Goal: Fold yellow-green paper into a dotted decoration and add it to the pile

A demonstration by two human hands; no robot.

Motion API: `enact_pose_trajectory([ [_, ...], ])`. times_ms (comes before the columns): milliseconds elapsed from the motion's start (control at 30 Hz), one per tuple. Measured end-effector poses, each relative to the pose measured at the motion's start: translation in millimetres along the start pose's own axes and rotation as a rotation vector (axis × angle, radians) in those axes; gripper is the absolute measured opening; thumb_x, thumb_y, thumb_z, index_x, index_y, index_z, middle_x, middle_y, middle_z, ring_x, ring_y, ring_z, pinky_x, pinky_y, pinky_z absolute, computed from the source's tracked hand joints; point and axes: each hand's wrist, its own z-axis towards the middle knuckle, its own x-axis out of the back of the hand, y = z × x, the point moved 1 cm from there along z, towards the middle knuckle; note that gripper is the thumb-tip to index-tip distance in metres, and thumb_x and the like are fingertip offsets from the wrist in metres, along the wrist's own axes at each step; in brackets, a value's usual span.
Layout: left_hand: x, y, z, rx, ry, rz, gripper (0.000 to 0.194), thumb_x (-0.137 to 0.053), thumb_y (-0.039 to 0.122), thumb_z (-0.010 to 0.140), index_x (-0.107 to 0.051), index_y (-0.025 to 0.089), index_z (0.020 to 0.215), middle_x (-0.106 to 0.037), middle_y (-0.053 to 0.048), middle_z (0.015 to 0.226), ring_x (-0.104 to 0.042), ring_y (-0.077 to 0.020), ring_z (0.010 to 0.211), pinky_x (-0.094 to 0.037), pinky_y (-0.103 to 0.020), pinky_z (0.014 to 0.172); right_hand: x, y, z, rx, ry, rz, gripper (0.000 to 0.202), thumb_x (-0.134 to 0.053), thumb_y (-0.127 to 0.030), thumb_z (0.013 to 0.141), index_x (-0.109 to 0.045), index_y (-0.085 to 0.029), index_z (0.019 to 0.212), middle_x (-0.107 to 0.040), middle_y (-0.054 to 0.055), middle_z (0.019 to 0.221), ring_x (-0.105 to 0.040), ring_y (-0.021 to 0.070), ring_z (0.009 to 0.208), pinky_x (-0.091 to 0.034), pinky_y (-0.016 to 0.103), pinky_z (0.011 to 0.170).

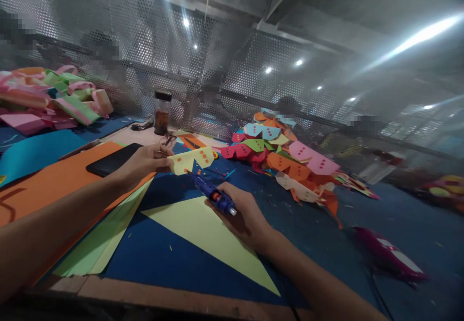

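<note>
My left hand [147, 164] pinches the left end of a small pale yellow paper cutout [192, 160], which has notches and orange squares on it. A blue glue gun [213, 193] is gripped in my right hand [246, 214], its tip close to the lower edge of the cutout; whether they touch is unclear. Beneath the glue gun a large pale yellow paper triangle [213, 234] lies on the blue table surface [145, 258]. A black phone [112, 160] rests on orange paper [72, 185] beside my left hand.
Colourful notched paper pieces [290, 161] are heaped beyond my right hand. Folded paper strips [54, 96] form a pile at the far left. A dark-lidded jar [163, 113] stands at the back, before a perforated metal screen [145, 31]. A purple device [389, 253] lies at right.
</note>
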Motion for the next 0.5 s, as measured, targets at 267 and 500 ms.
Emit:
enact_pose_trajectory([
  [267,-7.8,6.3,-4.0,0.038,-0.090,-0.011,0.038,-0.094,0.028,0.053,-0.069,0.017,0.080,-0.078,-0.006,0.077,-0.074,-0.0205,0.072,-0.061,-0.035,0.074,-1.3,2.4,-4.0,-0.006,-0.051,-0.156,0.021,-0.060,-0.012,0.076,-0.060,-0.022,0.094,-0.069,0.001,0.086,-0.058,0.0159,0.068,-0.037,0.025,0.065],
  [500,-6.8,5.2,-4.3,0.015,-0.135,0.026,0.036,-0.092,0.028,0.057,-0.069,0.016,0.083,-0.078,-0.009,0.080,-0.074,-0.0208,0.073,-0.060,-0.034,0.073,3.7,-0.1,-1.2,0.044,-0.107,-0.210,0.022,-0.058,-0.010,0.078,-0.058,-0.021,0.097,-0.068,0.004,0.089,-0.060,0.0174,0.072,-0.037,0.026,0.065],
])
